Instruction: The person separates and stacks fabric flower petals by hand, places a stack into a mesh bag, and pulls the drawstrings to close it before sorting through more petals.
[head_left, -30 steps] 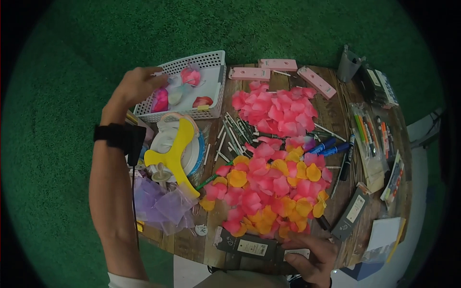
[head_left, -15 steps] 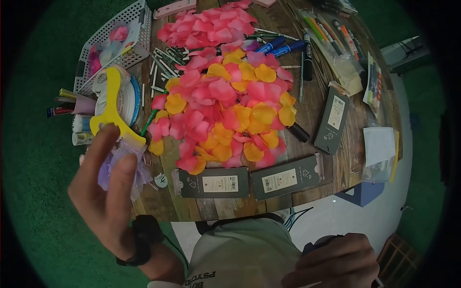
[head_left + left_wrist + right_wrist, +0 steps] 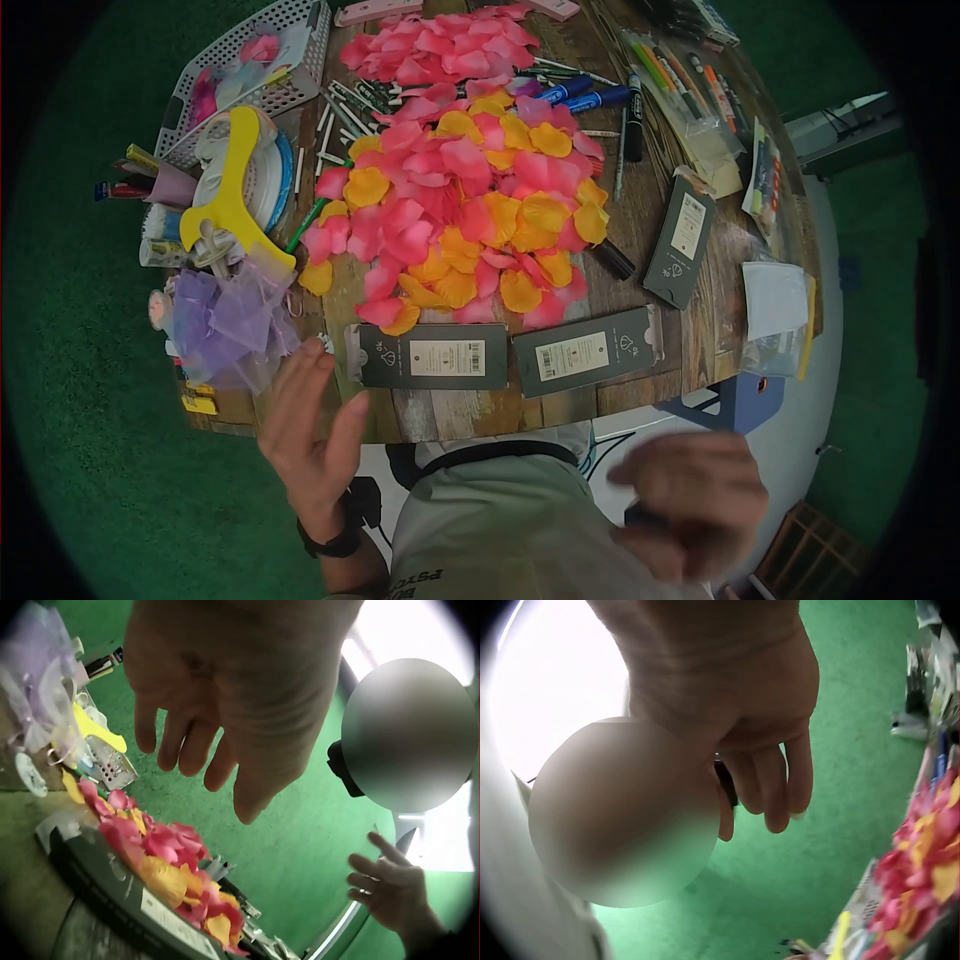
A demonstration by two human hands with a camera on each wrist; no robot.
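Note:
My left hand (image 3: 312, 430) hovers at the front left edge of the table, fingers extended and holding nothing. Its fingertips overlap a small white round tag (image 3: 30, 774), beside a dark grey box (image 3: 430, 357) and purple gauze bags (image 3: 225, 315). My right hand (image 3: 695, 490) is blurred, off the table's front edge by the person's body. Its fingers hang loosely, with nothing seen in them in the right wrist view. A second dark grey box (image 3: 588, 352) lies at the front edge. Pink and yellow artificial petals (image 3: 460, 220) are heaped mid-table.
A yellow three-armed plastic piece (image 3: 235, 190) lies on the left, below a white perforated basket (image 3: 180, 125). Blue markers (image 3: 597, 100) rest by the petals. At the right are another dark grey box (image 3: 680, 243), bagged pens (image 3: 690, 85) and a white packet (image 3: 775, 300).
The left hand has come back from over the basket, past the yellow piece, to the front edge. The right hand has drawn off the table towards the body. The head view has tilted downward.

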